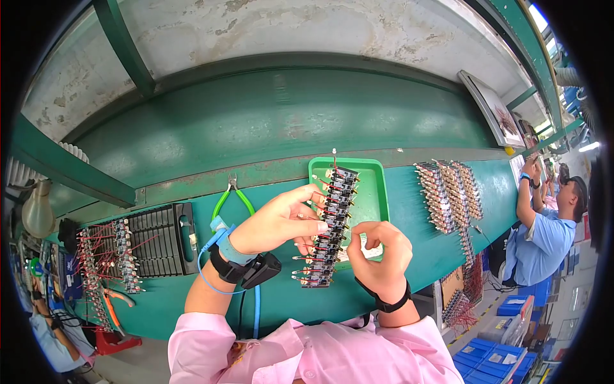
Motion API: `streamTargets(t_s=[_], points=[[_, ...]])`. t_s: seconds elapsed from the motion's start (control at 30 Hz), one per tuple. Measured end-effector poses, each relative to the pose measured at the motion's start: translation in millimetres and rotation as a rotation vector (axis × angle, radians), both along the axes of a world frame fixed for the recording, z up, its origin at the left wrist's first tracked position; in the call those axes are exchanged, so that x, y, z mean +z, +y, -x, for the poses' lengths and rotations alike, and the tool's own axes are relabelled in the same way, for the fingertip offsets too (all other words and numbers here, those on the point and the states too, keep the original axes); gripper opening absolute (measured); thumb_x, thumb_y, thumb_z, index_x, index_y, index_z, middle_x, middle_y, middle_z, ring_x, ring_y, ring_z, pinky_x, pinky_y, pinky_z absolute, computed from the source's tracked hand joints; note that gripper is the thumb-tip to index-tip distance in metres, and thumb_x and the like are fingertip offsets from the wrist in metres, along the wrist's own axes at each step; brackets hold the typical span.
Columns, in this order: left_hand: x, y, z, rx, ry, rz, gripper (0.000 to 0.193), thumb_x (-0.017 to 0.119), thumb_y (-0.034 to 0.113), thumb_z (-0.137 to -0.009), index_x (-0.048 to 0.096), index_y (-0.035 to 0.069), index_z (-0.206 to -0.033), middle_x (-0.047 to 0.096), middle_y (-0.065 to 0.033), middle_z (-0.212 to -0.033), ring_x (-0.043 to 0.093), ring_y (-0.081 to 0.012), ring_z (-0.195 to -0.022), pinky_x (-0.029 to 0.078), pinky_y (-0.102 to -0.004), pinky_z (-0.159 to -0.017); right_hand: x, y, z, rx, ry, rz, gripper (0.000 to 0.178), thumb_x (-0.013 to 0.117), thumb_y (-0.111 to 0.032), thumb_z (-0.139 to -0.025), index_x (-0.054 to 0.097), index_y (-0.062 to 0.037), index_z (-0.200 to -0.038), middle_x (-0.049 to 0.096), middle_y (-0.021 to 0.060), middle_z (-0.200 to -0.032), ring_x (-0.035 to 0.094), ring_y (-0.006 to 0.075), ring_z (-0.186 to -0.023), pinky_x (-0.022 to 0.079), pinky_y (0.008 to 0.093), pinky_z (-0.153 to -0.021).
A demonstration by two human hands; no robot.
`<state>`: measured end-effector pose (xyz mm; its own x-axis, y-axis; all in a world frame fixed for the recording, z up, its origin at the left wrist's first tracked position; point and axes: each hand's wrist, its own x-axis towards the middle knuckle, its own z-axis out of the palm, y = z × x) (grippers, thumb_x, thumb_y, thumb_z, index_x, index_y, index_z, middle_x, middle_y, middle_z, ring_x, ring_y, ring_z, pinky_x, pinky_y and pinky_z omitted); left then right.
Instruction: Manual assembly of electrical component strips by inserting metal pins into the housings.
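Observation:
My left hand [278,221] is closed on a long strip of small black circuit boards [332,224], its thumb lying on the strip's face. Short red wires stick out along the strip's left edge, and small metal parts line its right edge. The strip stands tilted over a green plastic tray [369,192]. Close to the strip's right edge is my right hand [387,253], thumb and forefinger curled together in a pinch. Whatever sits between those fingertips is too small to make out. A blue wrist strap with a cord and a black device circle my left wrist.
Green-handled cutters [231,197] lie behind my left hand. At left are a black slotted rack [160,243], wired board strips [126,256] and orange-handled pliers [112,307]. More board strips [441,195] lie at right. A co-worker in blue [543,246] is farther right.

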<state>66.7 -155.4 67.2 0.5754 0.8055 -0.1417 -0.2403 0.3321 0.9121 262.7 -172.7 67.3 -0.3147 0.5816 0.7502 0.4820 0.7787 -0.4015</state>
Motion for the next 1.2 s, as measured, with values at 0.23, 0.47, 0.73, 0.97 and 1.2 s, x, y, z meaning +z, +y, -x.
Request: streamTargets(t_s=[0.23, 0.47, 0.73, 0.97, 1.2], points=[[0, -1, 0, 0.002, 0.007, 0.0, 0.029, 0.057, 0.009, -0.082, 0.042, 0.003, -0.106, 0.058, -0.0066, -0.076, 0.057, -0.0105, -0.058, 0.049, -0.0224, -0.05, 1, 0, 1, 0.007, -0.017, -0.018, 0.035, 0.063, 0.012, -0.055, 0.047, -0.0039, -0.082, 0.061, 0.0056, -0.071, 0.049, 0.0159, -0.047, 0.039, 0.0253, -0.043], [1, 0, 3, 0.002, 0.011, -0.01, 0.029, 0.057, 0.009, -0.082, 0.042, 0.003, -0.106, 0.058, -0.0064, -0.075, 0.057, -0.0106, -0.058, 0.05, -0.0226, -0.05, 3, -6, -6, -0.026, 0.153, 0.221, 0.029, 0.061, 0.01, -0.061, 0.051, -0.0016, -0.085, 0.06, 0.0066, -0.074, 0.05, 0.0143, -0.051, 0.04, 0.0241, -0.046], [5, -2, 3, 0.021, 0.011, -0.004, 0.03, 0.057, 0.008, -0.082, 0.042, 0.003, -0.108, 0.058, -0.0064, -0.075, 0.057, -0.0105, -0.058, 0.049, -0.0225, -0.05, -2, 1, -10, 0.1, 0.19, 0.597, 0.008, 0.057, 0.003, -0.072, 0.057, -0.0008, -0.08, 0.059, 0.005, -0.071, 0.049, 0.0087, -0.053, 0.038, 0.0201, -0.046], [2, -1, 3, 0.0, 0.015, -0.005, 0.03, 0.057, 0.008, -0.082, 0.042, 0.002, -0.107, 0.058, -0.0064, -0.075, 0.056, -0.0103, -0.058, 0.049, -0.0221, -0.05, 0, 6, -15, 0.26, 0.607, 1.378, 0.01, 0.052, -0.007, -0.08, 0.058, 0.0008, -0.08, 0.057, 0.0053, -0.066, 0.049, 0.007, -0.051, 0.035, 0.0181, -0.042], [3, -1, 3, -0.028, 0.015, -0.001, 0.03, 0.057, 0.008, -0.082, 0.041, 0.002, -0.107, 0.058, -0.0061, -0.075, 0.056, -0.0096, -0.057, 0.048, -0.0216, -0.049, -2, 7, -14, 0.326, 0.681, 1.517, 0.009, 0.053, -0.008, -0.081, 0.057, -0.0013, -0.078, 0.058, 0.0044, -0.067, 0.048, 0.0058, -0.051, 0.033, 0.0169, -0.04]])
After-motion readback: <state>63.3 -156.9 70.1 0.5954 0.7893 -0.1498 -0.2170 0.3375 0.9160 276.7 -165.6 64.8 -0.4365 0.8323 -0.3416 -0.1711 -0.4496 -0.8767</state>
